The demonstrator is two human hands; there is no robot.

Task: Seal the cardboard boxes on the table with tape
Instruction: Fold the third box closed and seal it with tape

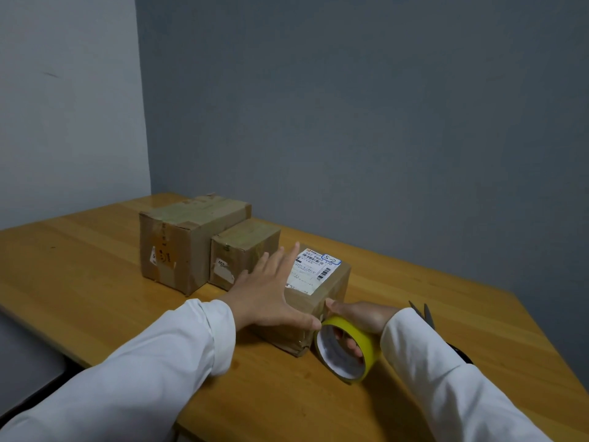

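Note:
Three cardboard boxes stand on the wooden table. The nearest box carries a white shipping label on top. My left hand lies flat on its top with the fingers spread, the thumb at the near right edge. My right hand holds a yellow roll of tape against the box's near right corner, fingers through the core. A medium box and a large box stand side by side farther back on the left.
A pair of scissors lies on the table just behind my right sleeve. Grey walls close off the table at the back and left. The table's near left edge runs diagonally past my left sleeve.

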